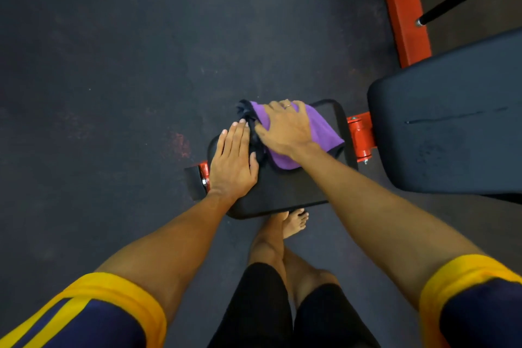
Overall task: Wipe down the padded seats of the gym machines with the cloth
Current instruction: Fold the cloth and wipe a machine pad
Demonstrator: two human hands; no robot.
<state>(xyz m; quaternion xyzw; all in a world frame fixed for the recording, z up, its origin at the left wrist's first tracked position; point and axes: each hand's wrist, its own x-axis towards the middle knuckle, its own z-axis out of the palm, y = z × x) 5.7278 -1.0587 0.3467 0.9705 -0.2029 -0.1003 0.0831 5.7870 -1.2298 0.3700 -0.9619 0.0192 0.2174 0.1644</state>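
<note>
soft purple cloth (319, 127), smooth padded seat (291, 186)

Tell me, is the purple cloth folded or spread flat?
Bunched: the purple cloth lies rumpled under the right hand on the black padded seat.

Dark rubber floor (113, 93), reddish worn patch (180, 145) near centre. Orange steel beam (404, 8) far right, black bar (452, 0) beside.

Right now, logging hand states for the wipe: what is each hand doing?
Left hand: open, flat on the seat pad.
Right hand: open, pressing the purple cloth.
</note>
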